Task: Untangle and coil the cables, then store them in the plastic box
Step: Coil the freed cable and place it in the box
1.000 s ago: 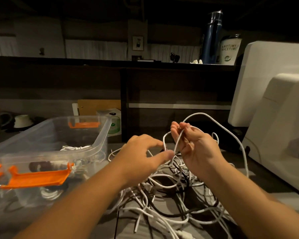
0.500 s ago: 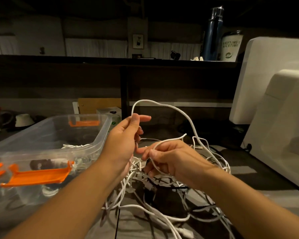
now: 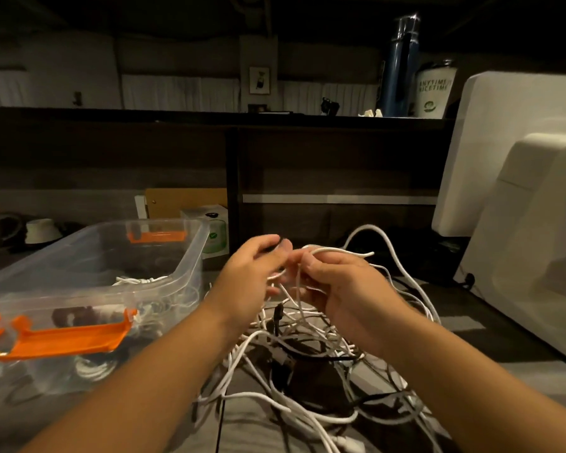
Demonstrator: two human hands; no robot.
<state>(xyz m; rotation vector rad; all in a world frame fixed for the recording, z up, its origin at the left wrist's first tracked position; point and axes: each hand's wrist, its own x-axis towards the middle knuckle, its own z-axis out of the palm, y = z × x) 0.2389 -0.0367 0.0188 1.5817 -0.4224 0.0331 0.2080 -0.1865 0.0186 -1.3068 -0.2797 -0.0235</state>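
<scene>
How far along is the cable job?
Done: a few white coils lie in the plastic box. In hand: right hand pinches a white cable loop; left hand works at it, grip blurred. Left: the tangle of white and black cables on the table.

Motion blur over left fingertips [image 3: 276,246].

Right of the plastic box [image 3: 183,276], over the worktop [image 3: 242,429]: right grip [image 3: 343,289] curled round a white cable [image 3: 373,226], thumb on top, one loop arching up and away from the box. Between it and the box, left grip [image 3: 252,276], blurred, fingers bent toward the same strand; hold not clear. Below both, a tangle of white and black cables [image 3: 307,354] heaped beside the box. Inside the box, a coiled white cable [image 3: 138,281]; orange latch [image 3: 69,338] on its near wall. Well away from the box, beyond the tangle, a white appliance [image 3: 520,223].
</scene>
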